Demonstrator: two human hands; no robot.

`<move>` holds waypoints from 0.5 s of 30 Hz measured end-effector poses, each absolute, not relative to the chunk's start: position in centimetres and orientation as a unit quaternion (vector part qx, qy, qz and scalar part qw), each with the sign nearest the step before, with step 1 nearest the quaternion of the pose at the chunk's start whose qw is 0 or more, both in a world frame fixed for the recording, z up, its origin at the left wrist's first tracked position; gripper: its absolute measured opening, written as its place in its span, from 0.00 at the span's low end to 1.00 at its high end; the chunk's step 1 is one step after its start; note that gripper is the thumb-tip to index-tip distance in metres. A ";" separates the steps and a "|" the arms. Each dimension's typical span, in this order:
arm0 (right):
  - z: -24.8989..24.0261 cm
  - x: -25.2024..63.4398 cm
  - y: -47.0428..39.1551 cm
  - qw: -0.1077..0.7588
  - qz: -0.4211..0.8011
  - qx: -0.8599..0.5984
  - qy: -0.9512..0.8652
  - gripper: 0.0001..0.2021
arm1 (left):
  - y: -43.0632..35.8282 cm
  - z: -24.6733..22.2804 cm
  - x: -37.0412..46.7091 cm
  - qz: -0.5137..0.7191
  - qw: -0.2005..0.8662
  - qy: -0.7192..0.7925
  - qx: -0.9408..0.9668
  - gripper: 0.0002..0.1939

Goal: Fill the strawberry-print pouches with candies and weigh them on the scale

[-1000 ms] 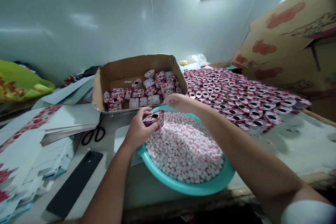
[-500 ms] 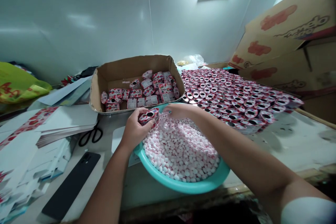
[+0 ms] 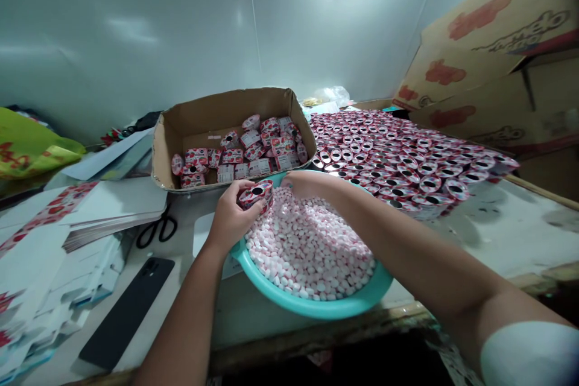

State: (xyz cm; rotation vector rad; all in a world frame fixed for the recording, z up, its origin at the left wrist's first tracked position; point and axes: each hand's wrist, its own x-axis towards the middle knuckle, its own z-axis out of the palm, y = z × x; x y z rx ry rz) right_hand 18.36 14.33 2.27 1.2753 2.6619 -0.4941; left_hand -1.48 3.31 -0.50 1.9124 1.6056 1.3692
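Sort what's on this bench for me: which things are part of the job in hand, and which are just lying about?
In use: small red box in left hand; right hand in the candies; teal basin; cardboard box of packs; rows of open boxes.

Lying about: scissors; phone; flat cartons; green bag.

small red-and-white box (image 3: 257,193), open hole upward, over pink-white candies (image 3: 310,247)

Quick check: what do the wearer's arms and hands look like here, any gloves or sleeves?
Both hands are bare, no gloves: left hand, right hand. Forearms are uncovered. A white short sleeve shows on the right upper arm. No rings, watch or bands visible.
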 end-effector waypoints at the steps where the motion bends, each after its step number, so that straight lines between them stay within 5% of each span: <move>1: 2.2 18.3 14.3 0.077 -0.167 0.427 0.885 0.13 | 3.3 -0.5 -1.5 0.475 0.146 0.557 0.665 0.19; 15: 2.7 18.2 13.9 0.116 -0.198 0.430 0.873 0.10 | 3.3 -0.4 -1.5 0.467 0.156 0.551 0.674 0.20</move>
